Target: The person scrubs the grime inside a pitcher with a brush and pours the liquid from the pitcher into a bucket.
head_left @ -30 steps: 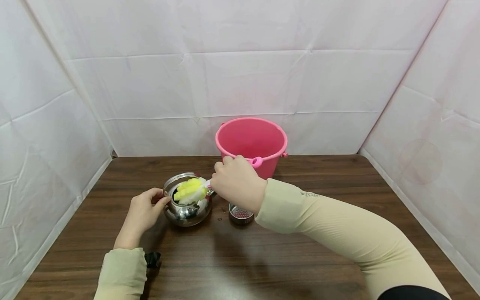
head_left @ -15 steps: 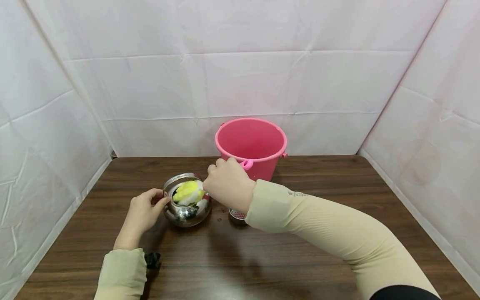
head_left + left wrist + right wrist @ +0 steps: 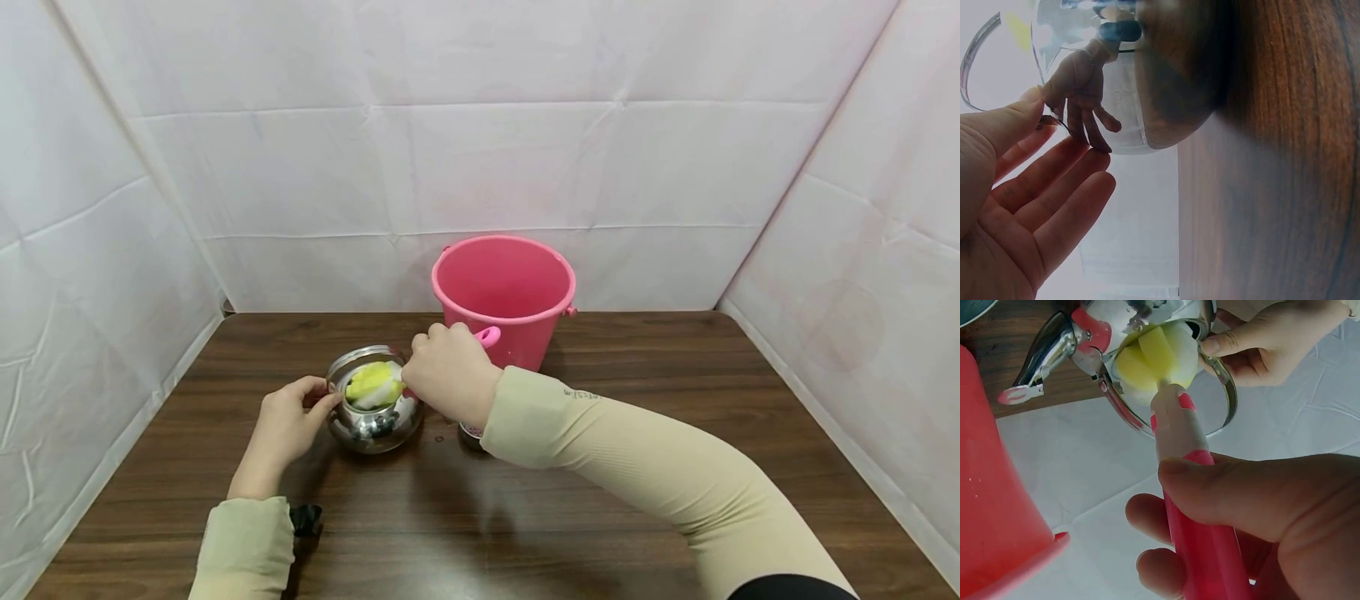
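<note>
Soft, even light fills the head view, with pale glare low on the dark tabletop [image 3: 585, 533] and blurred shadows across it. Highlights glint off the steel pot [image 3: 375, 427]. The left wrist view looks hazy — washed-out white at upper left, dimmer rightward — while the right wrist view appears greyer.

Gripped by the right fingers [image 3: 1150, 515], the pink-handled brush [image 3: 1200, 531] has its yellow-and-white sponge head [image 3: 373, 385] in the open top of the shiny, round kettle [image 3: 375, 430], pinched between the left fingers [image 3: 1075, 212].
</note>
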A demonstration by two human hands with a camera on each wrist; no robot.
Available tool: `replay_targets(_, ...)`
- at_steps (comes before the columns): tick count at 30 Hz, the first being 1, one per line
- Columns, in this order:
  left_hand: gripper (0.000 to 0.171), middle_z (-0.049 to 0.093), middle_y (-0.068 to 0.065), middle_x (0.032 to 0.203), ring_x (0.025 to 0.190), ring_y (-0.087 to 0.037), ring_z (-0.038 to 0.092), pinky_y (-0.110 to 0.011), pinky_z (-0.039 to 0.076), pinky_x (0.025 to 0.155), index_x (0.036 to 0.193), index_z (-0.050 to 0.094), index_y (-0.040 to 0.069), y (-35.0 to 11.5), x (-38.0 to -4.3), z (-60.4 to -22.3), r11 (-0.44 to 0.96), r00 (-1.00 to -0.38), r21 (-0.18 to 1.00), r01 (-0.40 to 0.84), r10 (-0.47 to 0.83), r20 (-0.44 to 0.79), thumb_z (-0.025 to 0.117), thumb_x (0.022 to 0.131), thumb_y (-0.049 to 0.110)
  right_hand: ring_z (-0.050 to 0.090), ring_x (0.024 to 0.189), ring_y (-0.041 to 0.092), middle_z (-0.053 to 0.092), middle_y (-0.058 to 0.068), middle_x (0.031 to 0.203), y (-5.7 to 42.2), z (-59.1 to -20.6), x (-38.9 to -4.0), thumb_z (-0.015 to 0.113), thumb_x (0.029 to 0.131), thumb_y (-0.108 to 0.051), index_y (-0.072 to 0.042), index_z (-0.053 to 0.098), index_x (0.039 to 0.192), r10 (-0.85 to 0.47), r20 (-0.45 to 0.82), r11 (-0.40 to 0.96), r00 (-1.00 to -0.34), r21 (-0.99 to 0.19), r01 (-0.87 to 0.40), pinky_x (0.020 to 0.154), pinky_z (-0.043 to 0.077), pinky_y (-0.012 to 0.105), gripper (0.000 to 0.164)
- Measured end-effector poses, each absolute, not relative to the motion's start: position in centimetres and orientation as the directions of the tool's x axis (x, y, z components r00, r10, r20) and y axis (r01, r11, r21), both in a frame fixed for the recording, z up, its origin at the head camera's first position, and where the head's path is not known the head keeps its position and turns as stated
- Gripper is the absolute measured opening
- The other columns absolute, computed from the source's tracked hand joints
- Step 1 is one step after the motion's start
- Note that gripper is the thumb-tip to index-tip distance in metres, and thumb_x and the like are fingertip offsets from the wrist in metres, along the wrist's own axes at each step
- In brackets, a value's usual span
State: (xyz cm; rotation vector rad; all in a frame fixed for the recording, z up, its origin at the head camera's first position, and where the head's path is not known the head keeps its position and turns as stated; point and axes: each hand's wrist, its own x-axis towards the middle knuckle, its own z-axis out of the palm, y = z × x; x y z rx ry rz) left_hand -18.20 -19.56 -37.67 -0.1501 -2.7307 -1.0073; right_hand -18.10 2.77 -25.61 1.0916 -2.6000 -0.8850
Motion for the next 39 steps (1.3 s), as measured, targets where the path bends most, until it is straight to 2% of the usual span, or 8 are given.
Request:
replay_targets(8,0.021,0.069,-0.018,0.097,0.091,-0.032,0.066,-0.044,0.054,0.075,0.104,0.064,-0.001,-19.5,-18.2,-37.7,0.756,-0.969,0.631,0.175,0.018,0.247,0.062,0.092,0.016,0.059,0.075,0.019,0.065,0.0,0.089,2.6,-26.8,-18.4,0.071,0.084,-0.028,-0.025,0.072,0.104,-0.681,-0.05,0.584,-0.731,0.565,-0.583,0.06,0.052,0.032,0.02)
replay_targets(21,0.021,0.069,-0.018,0.098,0.091,-0.032,0.066,-0.045,0.054,0.075,0.105,0.064,-0.001,-19.4,-18.0,-37.6,0.759,-0.97,0.628,0.171,0.017,0.243,0.062,0.092,0.016,0.061,0.076,0.019,0.066,-0.001,0.091,1.9,-27.8,-18.9,0.067,0.087,-0.029,-0.03,0.072,0.105,-0.691,-0.054,0.573,-0.721,0.566,-0.593,0.06,0.053,0.032,0.018)
replay_targets(26,0.02,0.069,-0.018,0.097,0.092,-0.032,0.066,-0.044,0.054,0.075,0.104,0.064,0.0,-19.4,-18.0,-37.7,0.757,-0.971,0.63,0.171,0.02,0.239,0.062,0.092,0.016,0.062,0.076,0.019,0.065,-0.001,0.09,1.9,-28.9,-19.3,0.062,0.092,-0.028,-0.03,0.072,0.105,-0.679,-0.046,0.591,-0.732,0.558,-0.583,0.058,0.053,0.032,0.017)
replay_targets(30,0.02,0.069,-0.018,0.098,0.092,-0.033,0.066,-0.044,0.054,0.075,0.104,0.064,0.0,-19.4,-18.1,-37.7,0.758,-0.969,0.629,0.174,0.018,0.246,0.062,0.092,0.016,0.063,0.076,0.02,0.064,-0.001,0.09,2.2,-29.2,-19.5,0.064,0.09,-0.032,-0.026,0.072,0.107,-0.657,-0.042,0.608,-0.753,0.56,-0.562,0.059,0.053,0.032,0.02)
replay_targets(33,0.021,0.068,-0.019,0.099,0.093,-0.034,0.066,-0.046,0.054,0.076,0.105,0.064,-0.001,-19.4,-18.1,-37.6,0.759,-0.969,0.628,0.174,0.016,0.248,0.062,0.092,0.016,0.064,0.075,0.019,0.065,-0.001,0.087,2.4,-28.9,-19.7,0.07,0.086,-0.028,-0.023,0.072,0.103,-0.635,-0.045,0.624,-0.771,0.558,-0.547,0.058,0.054,0.032,0.019)
replay_targets(39,0.021,0.068,-0.019,0.099,0.093,-0.034,0.066,-0.046,0.053,0.077,0.105,0.064,-0.001,-19.3,-18.0,-37.5,0.76,-0.968,0.625,0.178,0.021,0.249,0.061,0.092,0.016,0.066,0.068,0.017,0.07,-0.002,0.08,3.1,-27.9,-20.2,0.067,0.083,-0.012,-0.019,0.071,0.091,-0.566,-0.084,0.669,-0.82,0.534,-0.517,0.052,0.054,0.033,0.011)
